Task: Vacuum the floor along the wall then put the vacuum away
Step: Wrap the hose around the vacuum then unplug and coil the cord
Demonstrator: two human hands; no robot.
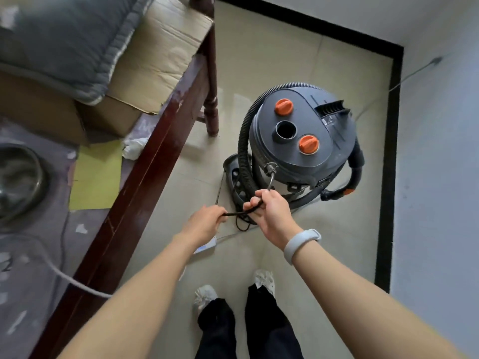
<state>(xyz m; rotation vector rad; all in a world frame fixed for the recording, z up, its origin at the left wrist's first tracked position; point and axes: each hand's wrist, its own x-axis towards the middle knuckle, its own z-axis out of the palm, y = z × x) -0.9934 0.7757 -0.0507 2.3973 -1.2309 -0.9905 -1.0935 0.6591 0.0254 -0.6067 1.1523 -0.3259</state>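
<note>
1. Canister vacuum (302, 137) stands upright on the tiled floor (261, 60) in the room corner, near the black skirting (388, 161), just beside the dark wooden bed frame (145, 177)
2. Vacuum lid is dark grey with two orange knobs (283, 107) and an open round port (286, 130) between them
3. Ribbed black hose (245, 141) loops up the left side of the canister and over the top; its other end curls round the right side of the body
4. Left hand (204, 224), fingers curled, pinches a black power cord (241, 212)
5. Right hand (272, 211), fingers wrapped round the same cord, holds it a bit higher, just in front of the vacuum base
6. Short stretch of cord runs between the two hands, with a small loop hanging below
7. Cord rises from the right hand to a metal fitting (270, 167) on the canister side
8. Pale wristband (300, 244) on the right wrist
9. On the bed: flattened cardboard (155, 60), grey quilt (64, 40), yellow sheet (97, 174), metal bowl (18, 177) at the left edge
10. Thin white cable (59, 272) trails over the bed edge
11. Person's feet in white shoes (204, 296) and dark trousers at bottom centre, well back from the vacuum
</note>
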